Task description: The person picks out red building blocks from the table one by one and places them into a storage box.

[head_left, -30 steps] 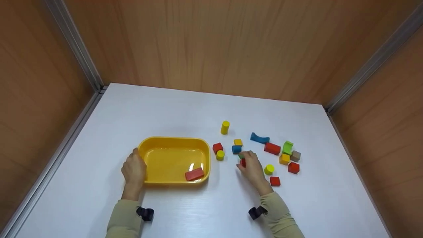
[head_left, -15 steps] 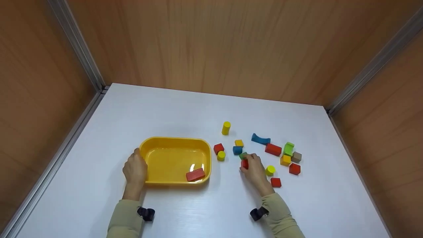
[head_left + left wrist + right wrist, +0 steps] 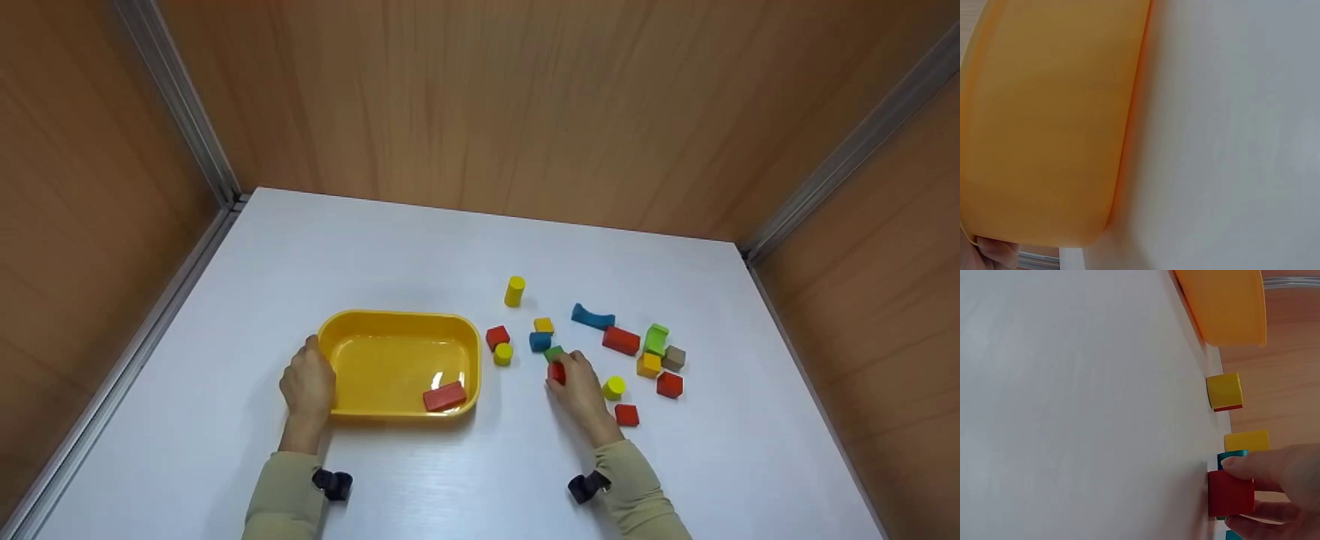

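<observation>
My left hand (image 3: 307, 379) grips the left rim of a yellow plastic tray (image 3: 390, 315); in the left wrist view its fingers (image 3: 999, 252) curl under the rim. A flat red block (image 3: 444, 397) lies inside the tray at its front right. To the right, my right hand (image 3: 581, 390) pinches a red block (image 3: 1231, 494) between thumb and fingers, the block standing on the table. Right behind that block sits a green block (image 3: 553, 352), partly hidden by the fingers. A blue cylinder (image 3: 540, 342) lies just beyond.
Several toy blocks are spread right of the tray. A tall yellow cylinder (image 3: 514, 292) stands behind, and a blue arch (image 3: 592, 316) lies near a long red block (image 3: 621, 340). A short yellow cylinder (image 3: 613, 388) and a red cube (image 3: 626, 415) are beside my right wrist.
My right hand has drawn slightly back from the green block, which shows more now, while it holds the red block. The left hand keeps its grip on the tray.
</observation>
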The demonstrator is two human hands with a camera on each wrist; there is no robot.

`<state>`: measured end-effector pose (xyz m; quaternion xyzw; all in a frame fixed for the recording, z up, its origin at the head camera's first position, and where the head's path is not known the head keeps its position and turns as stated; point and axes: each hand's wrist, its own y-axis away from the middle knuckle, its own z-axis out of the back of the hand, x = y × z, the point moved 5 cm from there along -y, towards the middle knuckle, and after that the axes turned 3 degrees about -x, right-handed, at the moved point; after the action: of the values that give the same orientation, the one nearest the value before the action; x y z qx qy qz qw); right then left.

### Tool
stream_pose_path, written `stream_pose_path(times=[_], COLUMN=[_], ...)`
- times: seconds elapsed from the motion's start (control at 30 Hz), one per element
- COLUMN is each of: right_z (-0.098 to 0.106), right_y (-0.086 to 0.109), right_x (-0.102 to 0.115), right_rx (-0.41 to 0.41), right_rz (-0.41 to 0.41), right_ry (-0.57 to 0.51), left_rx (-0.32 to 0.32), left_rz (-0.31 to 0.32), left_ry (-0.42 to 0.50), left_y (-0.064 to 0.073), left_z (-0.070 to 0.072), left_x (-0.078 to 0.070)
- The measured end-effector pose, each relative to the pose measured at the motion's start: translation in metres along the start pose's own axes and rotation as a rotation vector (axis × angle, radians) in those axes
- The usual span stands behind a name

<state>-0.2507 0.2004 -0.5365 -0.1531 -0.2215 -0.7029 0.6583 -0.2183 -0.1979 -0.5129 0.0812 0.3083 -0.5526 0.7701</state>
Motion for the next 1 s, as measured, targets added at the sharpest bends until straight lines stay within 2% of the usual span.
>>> stream_pose_path(times=[0.1,0.5,0.67,1.0], right_z=[0.001,0.012,0.016,0.022], right_y=[0.002,0.015,0.018,0.027], right_x=[0.003,0.032,0.048,0.088], right_rx=[-0.003,-0.026,-0.035,-0.106], right_rz=[0.000,0.129,0.174,0.323], right_ry=[-0.002,-0.036,-0.065,-0.090], left_rx=[0.002,0.021,0.015,0.016], left_rz=[0.002,0.019,0.021,0.017], left_ry=[0.004,-0.006,-0.001,-0.012], left_y=[0.000,0.000,0.000,0.000], left_z=[0.000,-0.001,-0.001,-0.001], left_x=[0.000,0.001,0.001,0.002])
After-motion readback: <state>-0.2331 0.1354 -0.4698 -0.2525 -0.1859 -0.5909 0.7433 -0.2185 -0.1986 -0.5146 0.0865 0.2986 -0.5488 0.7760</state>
